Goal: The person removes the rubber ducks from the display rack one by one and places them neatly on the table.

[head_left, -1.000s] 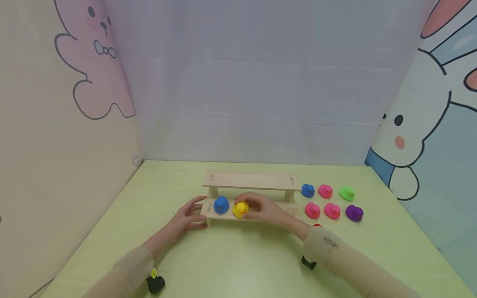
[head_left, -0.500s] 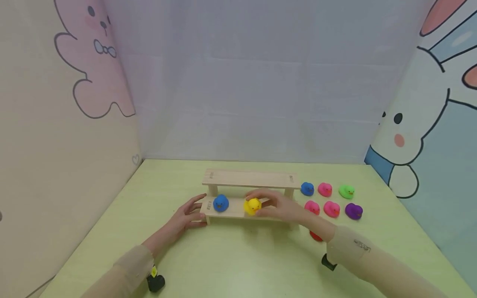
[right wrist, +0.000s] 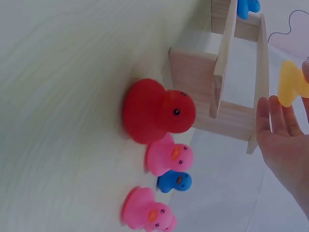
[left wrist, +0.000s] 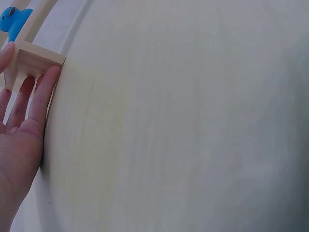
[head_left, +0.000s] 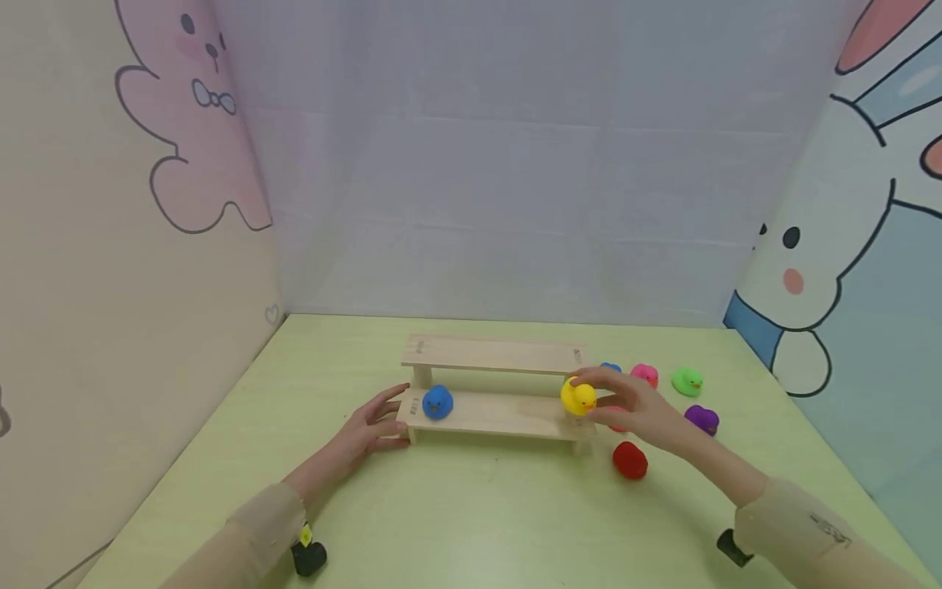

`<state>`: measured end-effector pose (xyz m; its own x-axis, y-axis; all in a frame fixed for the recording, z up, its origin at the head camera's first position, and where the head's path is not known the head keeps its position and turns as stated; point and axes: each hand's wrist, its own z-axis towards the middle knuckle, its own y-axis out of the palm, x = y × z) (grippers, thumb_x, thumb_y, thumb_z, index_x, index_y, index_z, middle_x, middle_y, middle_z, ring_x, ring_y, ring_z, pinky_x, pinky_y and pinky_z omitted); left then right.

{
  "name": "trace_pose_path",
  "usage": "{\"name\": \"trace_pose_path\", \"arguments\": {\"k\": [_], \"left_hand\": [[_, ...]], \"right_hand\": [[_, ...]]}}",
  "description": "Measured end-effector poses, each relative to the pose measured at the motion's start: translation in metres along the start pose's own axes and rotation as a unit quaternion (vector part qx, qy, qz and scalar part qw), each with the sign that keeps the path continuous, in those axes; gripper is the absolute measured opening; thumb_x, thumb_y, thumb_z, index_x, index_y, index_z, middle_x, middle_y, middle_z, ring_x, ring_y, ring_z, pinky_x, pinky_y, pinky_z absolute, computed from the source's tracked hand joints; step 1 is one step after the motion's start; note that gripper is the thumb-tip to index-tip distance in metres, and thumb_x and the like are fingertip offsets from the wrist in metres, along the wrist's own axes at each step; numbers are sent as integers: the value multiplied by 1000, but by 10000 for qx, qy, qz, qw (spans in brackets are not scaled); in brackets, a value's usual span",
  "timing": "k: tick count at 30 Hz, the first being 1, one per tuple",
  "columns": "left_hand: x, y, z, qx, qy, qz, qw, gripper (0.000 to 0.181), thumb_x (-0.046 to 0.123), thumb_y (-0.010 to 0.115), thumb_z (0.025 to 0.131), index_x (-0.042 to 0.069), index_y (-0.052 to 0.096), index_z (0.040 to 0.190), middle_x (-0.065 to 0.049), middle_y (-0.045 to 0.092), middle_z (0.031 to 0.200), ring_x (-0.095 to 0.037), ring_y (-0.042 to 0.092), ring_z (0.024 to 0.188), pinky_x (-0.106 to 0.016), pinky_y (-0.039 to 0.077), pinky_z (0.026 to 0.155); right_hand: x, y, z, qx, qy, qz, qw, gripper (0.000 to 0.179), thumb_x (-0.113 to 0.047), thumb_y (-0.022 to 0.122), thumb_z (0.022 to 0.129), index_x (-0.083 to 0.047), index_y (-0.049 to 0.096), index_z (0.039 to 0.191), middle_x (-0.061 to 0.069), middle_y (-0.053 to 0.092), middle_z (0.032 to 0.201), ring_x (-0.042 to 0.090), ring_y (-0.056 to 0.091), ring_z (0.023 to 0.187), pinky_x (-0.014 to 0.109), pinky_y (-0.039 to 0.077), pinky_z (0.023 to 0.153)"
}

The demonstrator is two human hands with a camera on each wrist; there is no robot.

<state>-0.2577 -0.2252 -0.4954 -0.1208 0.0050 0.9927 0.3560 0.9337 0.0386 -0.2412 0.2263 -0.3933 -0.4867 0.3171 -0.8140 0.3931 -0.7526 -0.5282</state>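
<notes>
My right hand pinches a yellow rubber duck between thumb and fingers, over the right end of a two-tier wooden shelf. In the right wrist view the yellow duck is partly cut off by the frame edge. A blue rubber duck sits near the left end of the lower tier. Against that end rests my left hand, its fingers spread. The left wrist view shows these fingers reaching nearly straight along the end of the shelf.
Right of the shelf, a red duck lies on the table, nearest me. Behind it are a pink duck, a green duck and a purple duck. My right hand partly hides others. Decorated cloth walls enclose the table.
My right hand has carried the yellow duck rightward from beside the blue duck to the right end of the shelf. The red duck has come into full view. My left hand has stayed put.
</notes>
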Motion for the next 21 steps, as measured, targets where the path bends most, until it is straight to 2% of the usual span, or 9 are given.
{"name": "trace_pose_path", "arguments": {"k": [4, 11, 14, 21], "left_hand": [[0, -1, -1, 57, -53, 51, 10000, 69, 12, 61, 96, 20, 27, 156, -22, 38, 151, -18, 61, 116, -42, 58, 95], [-2, -4, 1, 24, -28, 48, 10000, 69, 13, 62, 97, 19, 27, 156, -22, 38, 151, -19, 61, 117, -42, 58, 94], [-3, -4, 3, 24, -12, 56, 10000, 69, 13, 62, 97, 20, 27, 156, -22, 38, 151, -19, 62, 116, -42, 59, 94], [-4, -2, 3, -34, -10, 64, 10000, 69, 13, 61, 97, 19, 27, 156, -22, 37, 151, -18, 62, 116, -41, 58, 95]], "right_hand": [[7, -9, -18, 211, 249, -253, 9991, 40, -9, 65, 94, -8, 57, 133, 17, 54, 136, -2, 60, 108, 18, 56, 90], [13, -17, -40, 592, 432, -705, 9948, 39, -10, 68, 92, -8, 59, 130, -9, 59, 128, -13, 54, 109, 19, 57, 87], [15, -21, -48, 661, 508, -867, 9927, 39, -11, 68, 92, -8, 59, 129, -14, 59, 126, -14, 53, 108, 17, 57, 86], [21, -28, -64, 762, 536, -831, 9922, 37, -7, 66, 92, -4, 59, 128, -26, 58, 121, -12, 55, 104, 14, 55, 84]]}}
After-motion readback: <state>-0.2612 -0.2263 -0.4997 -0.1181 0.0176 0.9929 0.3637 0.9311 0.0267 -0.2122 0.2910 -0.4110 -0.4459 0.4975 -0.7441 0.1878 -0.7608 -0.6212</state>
